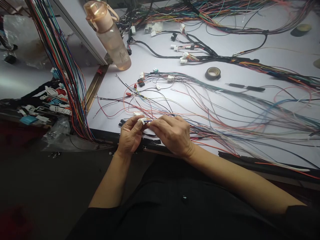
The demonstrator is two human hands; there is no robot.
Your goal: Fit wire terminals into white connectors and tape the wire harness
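Near the table's front edge, my left hand [130, 135] pinches a small white connector [142, 120] between thumb and fingers. My right hand [172, 132] is closed just to the right of it, with fingertips gripping thin wires [149, 121] that run up to the connector. Whether the wire ends sit inside the connector is too small to tell. A black connector [122, 123] lies just left of my left hand. Beyond the hands spread loose wires, with red connectors [128, 94] and a white connector [170, 78] on them.
A water bottle [112, 40] stands at the back left. A tape roll [213, 73] and a black pen-like tool [246, 87] lie on the white table [160, 61]. Taped harness branches [212, 55] cross the back. A thick wire bundle [62, 73] hangs over the left side.
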